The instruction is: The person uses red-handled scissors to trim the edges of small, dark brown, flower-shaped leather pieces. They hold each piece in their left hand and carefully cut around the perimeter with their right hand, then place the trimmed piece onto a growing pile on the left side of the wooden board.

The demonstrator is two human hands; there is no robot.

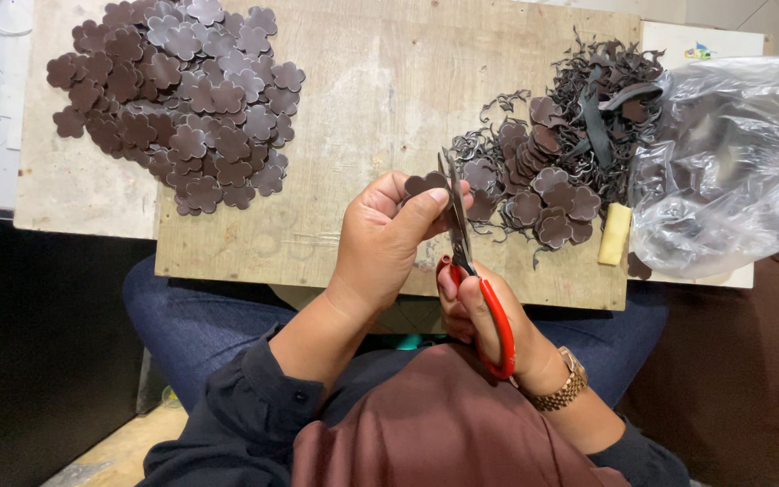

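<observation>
— What's that in the left hand point(380, 239)?

— A dark brown flower-shaped piece point(427, 184), flat and matte like leather, pinched between thumb and fingers at the frame's centre.

— And the right hand point(480, 311)?

— Closed around red-handled scissors point(466, 257), blades up against the piece.

— The rest?

— A pile of cut flowers point(182, 99) upper left on the rough wooden board point(362, 81); curly scraps point(588, 99) and a crinkled clear plastic bag point(732, 153) to the right.

Craft workshop: worn plywood board point(362, 108), flower cutouts point(182, 99), trimmings point(588, 90)
</observation>
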